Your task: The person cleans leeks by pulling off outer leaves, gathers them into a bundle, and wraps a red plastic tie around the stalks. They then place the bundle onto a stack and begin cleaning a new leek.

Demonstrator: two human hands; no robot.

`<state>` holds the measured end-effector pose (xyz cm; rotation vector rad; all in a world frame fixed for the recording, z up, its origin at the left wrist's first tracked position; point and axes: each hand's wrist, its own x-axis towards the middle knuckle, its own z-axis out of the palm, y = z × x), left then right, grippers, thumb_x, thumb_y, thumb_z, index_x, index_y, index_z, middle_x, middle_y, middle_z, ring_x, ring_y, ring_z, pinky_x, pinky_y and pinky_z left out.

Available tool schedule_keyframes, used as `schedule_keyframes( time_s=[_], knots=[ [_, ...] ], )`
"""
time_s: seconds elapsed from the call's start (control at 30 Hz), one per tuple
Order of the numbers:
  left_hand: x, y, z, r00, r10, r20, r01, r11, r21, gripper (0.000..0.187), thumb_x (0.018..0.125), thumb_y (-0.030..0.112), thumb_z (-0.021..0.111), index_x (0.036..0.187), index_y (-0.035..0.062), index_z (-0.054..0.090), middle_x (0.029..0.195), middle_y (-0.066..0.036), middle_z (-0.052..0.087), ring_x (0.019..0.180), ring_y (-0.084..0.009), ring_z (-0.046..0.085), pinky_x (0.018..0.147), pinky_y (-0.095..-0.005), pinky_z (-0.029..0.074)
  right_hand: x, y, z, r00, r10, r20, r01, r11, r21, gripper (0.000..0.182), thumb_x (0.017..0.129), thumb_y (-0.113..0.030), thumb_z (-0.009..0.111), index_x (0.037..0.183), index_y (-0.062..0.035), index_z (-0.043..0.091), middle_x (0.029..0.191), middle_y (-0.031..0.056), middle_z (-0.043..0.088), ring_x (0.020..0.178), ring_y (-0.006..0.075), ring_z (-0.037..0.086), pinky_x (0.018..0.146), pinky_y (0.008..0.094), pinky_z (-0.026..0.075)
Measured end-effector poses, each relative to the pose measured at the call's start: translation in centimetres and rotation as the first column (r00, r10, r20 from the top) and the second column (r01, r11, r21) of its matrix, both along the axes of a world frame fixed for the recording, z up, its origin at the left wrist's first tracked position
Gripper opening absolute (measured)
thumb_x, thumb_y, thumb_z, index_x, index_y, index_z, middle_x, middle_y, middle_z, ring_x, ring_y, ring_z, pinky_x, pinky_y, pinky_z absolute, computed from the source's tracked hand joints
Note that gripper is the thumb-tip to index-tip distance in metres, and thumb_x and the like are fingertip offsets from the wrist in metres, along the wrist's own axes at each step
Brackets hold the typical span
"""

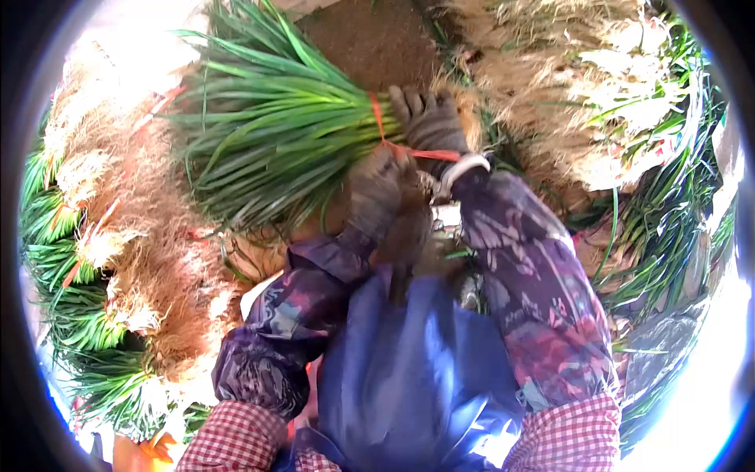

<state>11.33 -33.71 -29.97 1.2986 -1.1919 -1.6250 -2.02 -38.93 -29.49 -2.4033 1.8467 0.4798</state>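
A bundle of green chives [283, 130] lies across the upper middle, its leaves fanned to the left and its root end to the right. A red tie [379, 118] circles the stems, and a strand of it runs to the right toward my right wrist. My gloved right hand [432, 122] is closed over the bundle near the root end, fingers on its upper side. Against the lower side, my gloved left hand [373, 189] is closed at the tie's crossing. Its fingertips are partly hidden, so the exact grip on the tie is hard to see.
Several tied chive bundles [59, 216] are stacked at the left, with tan fibrous roots [173, 275] facing inward. More roots [543, 94] and loose green leaves [661, 228] pile up at the right. A blue apron [417, 370] covers my lap. A brown surface [370, 39] shows behind the bundle.
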Motion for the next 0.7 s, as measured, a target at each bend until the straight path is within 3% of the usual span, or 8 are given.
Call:
schedule_keyframes(
  time_s=[0.1, 0.17, 0.27, 0.43, 0.53, 0.6, 0.67, 0.7],
  knots=[
    [4.5, 5.6, -5.9, 0.970, -0.183, 0.159, 0.194, 0.979, -0.055, 0.018, 0.093, 0.015, 0.055, 0.094, -0.0022, 0.062, 0.078, -0.003, 0.060, 0.063, -0.0105, 0.052, 0.056, -0.0245, 0.042, 0.2, 1.0, -0.9, 0.998, 0.061, -0.002, -0.061, 0.996, -0.064, 0.085, 0.076, -0.043, 0.059, 0.144, -0.0074, 0.021, 0.139, 0.0122, 0.037, 0.126, 0.0296, 0.037, 0.104, 0.0510, 0.024],
    [5.2, 5.8, -2.7, 0.936, -0.278, 0.215, 0.215, 0.937, 0.275, 0.018, 0.093, 0.015, 0.056, 0.094, -0.0019, 0.062, 0.081, -0.004, 0.061, 0.063, -0.0104, 0.051, 0.057, -0.0244, 0.042, -0.2, 1.5, -1.5, 0.993, 0.093, 0.077, -0.082, 0.987, -0.136, 0.107, 0.063, -0.050, 0.072, 0.145, -0.0068, 0.018, 0.138, 0.0127, 0.038, 0.126, 0.0288, 0.037, 0.105, 0.0504, 0.024],
    [5.5, 5.9, -2.2, 0.993, -0.046, -0.105, 0.058, 0.991, 0.122, 0.017, 0.092, 0.015, 0.057, 0.094, -0.0007, 0.063, 0.083, -0.003, 0.060, 0.062, -0.0080, 0.048, 0.056, -0.0209, 0.039, -1.1, 0.7, 0.1, 0.970, 0.102, 0.220, -0.102, 0.995, -0.008, 0.104, 0.064, -0.050, 0.072, 0.145, -0.0107, 0.020, 0.141, 0.0108, 0.036, 0.127, 0.0284, 0.036, 0.106, 0.0499, 0.022],
    [7.3, 1.6, 3.4, 0.986, 0.112, -0.125, -0.097, 0.988, 0.124, 0.014, 0.092, 0.015, 0.056, 0.091, 0.0024, 0.062, 0.072, 0.003, 0.058, 0.052, -0.0017, 0.040, 0.047, -0.0174, 0.030, 2.2, 3.2, 0.1, 0.763, 0.364, 0.535, -0.307, 0.931, -0.195, 0.068, 0.068, -0.024, 0.069, 0.131, -0.0150, 0.045, 0.133, 0.0061, 0.048, 0.116, 0.0289, 0.047, 0.096, 0.0427, 0.038],
    [6.9, -0.4, 3.4, 0.995, 0.061, -0.073, -0.071, 0.988, -0.140, 0.017, 0.091, 0.016, 0.057, 0.102, 0.0045, 0.064, 0.092, -0.001, 0.059, 0.062, -0.0034, 0.046, 0.054, -0.0176, 0.036, 5.1, 3.2, -0.8, 0.714, 0.052, 0.698, -0.135, 0.989, 0.064, 0.056, 0.067, -0.018, 0.068, 0.120, -0.0120, 0.052, 0.118, 0.0079, 0.058, 0.106, 0.0280, 0.054, 0.089, 0.0393, 0.043],
    [6.5, -1.3, 3.0, 0.999, 0.032, -0.004, -0.031, 0.916, -0.400, 0.022, 0.090, 0.015, 0.058, 0.109, 0.0059, 0.064, 0.104, -0.003, 0.057, 0.072, -0.0062, 0.052, 0.062, -0.0185, 0.042, 5.9, 2.9, -1.6, 0.102, -0.214, 0.972, 0.176, 0.965, 0.194, 0.025, 0.075, -0.011, 0.064, 0.099, -0.0071, 0.060, 0.094, 0.0110, 0.064, 0.088, 0.0263, 0.060, 0.078, 0.0349, 0.048],
    [7.5, -3.4, 2.7, 0.777, 0.130, 0.616, 0.349, 0.726, -0.592, 0.055, 0.078, 0.032, 0.069, 0.126, 0.0080, 0.055, 0.132, -0.013, 0.046, 0.122, -0.0268, 0.043, 0.101, -0.0381, 0.036, 7.2, 1.0, -3.7, -0.380, -0.242, 0.893, 0.395, 0.830, 0.393, 0.009, 0.081, -0.008, 0.061, 0.090, -0.0048, 0.062, 0.084, 0.0110, 0.064, 0.080, 0.0257, 0.060, 0.072, 0.0327, 0.050],
    [6.7, -4.5, 3.2, 0.630, 0.137, 0.764, 0.470, 0.716, -0.516, 0.067, 0.074, 0.035, 0.072, 0.130, 0.0054, 0.049, 0.138, -0.015, 0.039, 0.127, -0.0303, 0.035, 0.105, -0.0416, 0.030, 6.7, -2.2, -5.6, -0.632, -0.333, 0.700, 0.270, 0.752, 0.601, 0.006, 0.085, -0.008, 0.059, 0.088, -0.0034, 0.062, 0.079, 0.0095, 0.063, 0.073, 0.0231, 0.060, 0.065, 0.0304, 0.049]
  ],
)
